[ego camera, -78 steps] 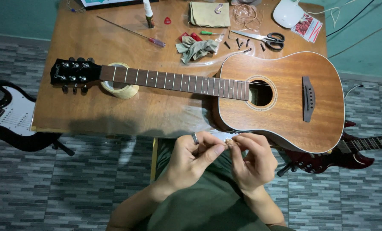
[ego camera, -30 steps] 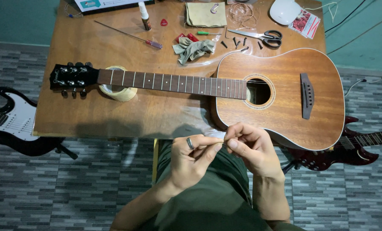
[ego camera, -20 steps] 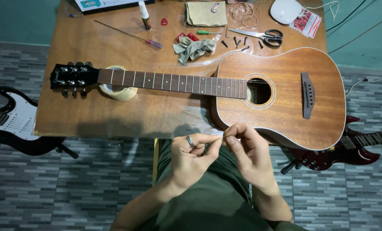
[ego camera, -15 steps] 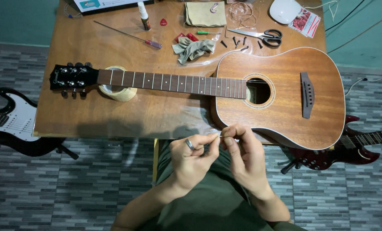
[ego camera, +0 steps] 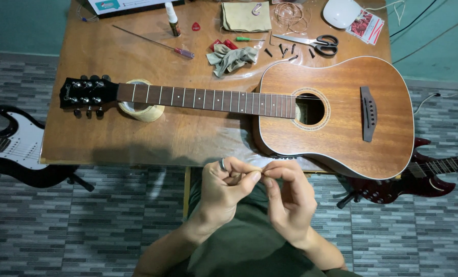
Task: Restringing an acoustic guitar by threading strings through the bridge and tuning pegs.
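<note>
My left hand (ego camera: 228, 185), with a ring on one finger, and my right hand (ego camera: 290, 201) are held together in front of my body, just below the table's near edge. Their fingertips meet and pinch a small thin piece (ego camera: 260, 171); it is too small to tell what it is. Across the wooden table (ego camera: 136, 56) beyond my hands lies a brown acoustic guitar (ego camera: 341, 113) with no strings showing. Its neck (ego camera: 208, 100) rests on a roll of tape (ego camera: 139, 109), and its black headstock (ego camera: 85, 93) points left.
At the table's far side lie scissors (ego camera: 316, 43), a grey-green rag (ego camera: 231, 56), a long screwdriver (ego camera: 154, 41), dark bridge pins (ego camera: 285, 50), a small bottle (ego camera: 172, 13), a coil of strings (ego camera: 290, 10) and a folded cloth (ego camera: 244, 15). Electric guitars lie on the floor, left (ego camera: 8, 154) and right (ego camera: 418, 179).
A pale strip seen between my hands at first is gone from view. My right hand turned and closed in on the left; now the fingertips touch.
</note>
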